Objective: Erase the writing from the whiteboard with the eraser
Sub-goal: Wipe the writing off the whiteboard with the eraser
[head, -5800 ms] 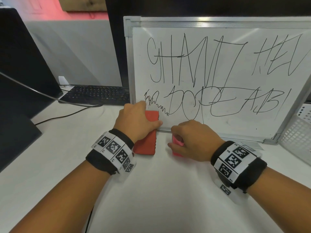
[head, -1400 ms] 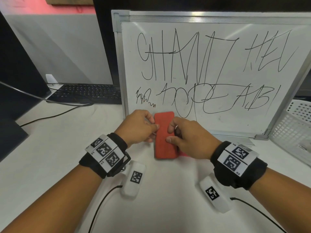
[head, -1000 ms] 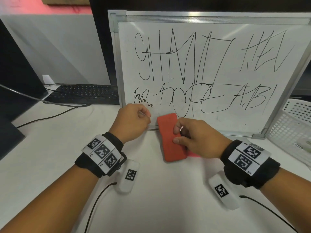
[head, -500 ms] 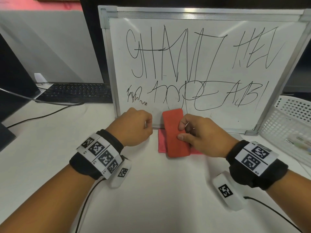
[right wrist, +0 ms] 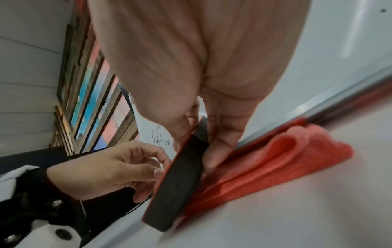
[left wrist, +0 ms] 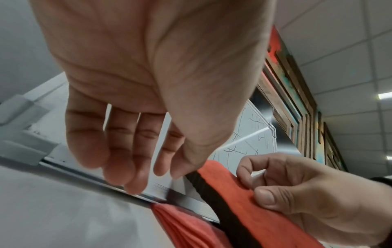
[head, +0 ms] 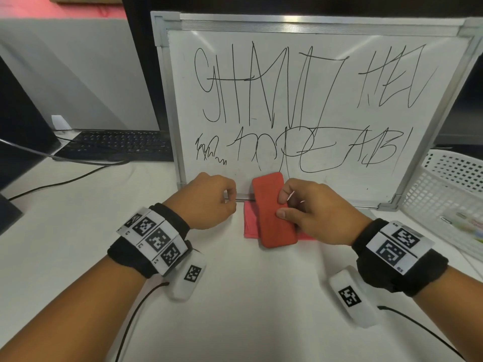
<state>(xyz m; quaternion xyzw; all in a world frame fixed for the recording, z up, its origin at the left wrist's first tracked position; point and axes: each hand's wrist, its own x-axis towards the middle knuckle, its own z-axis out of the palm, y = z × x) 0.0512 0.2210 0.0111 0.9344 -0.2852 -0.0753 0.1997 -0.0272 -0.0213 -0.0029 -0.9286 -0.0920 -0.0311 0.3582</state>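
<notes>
A: The right hand (head: 317, 214) pinches the red eraser (head: 273, 210) along its edge, lifted just above the pink cloth (head: 250, 223) at the foot of the whiteboard (head: 311, 108).

B: And the left hand (head: 209, 201), loosely curled, holds nothing. Best turn the dark felt face to the board, press flat, and sweep the writing (head: 300, 111) in long overlapping strokes.

The whiteboard (head: 313, 105) stands upright across the back of the bench (head: 235, 322), walling it off. A basket (head: 444, 199) crowds the right corner; a keyboard (head: 117, 145) and cable (head: 65, 178) occupy the left. The near bench surface lies bare.
</notes>
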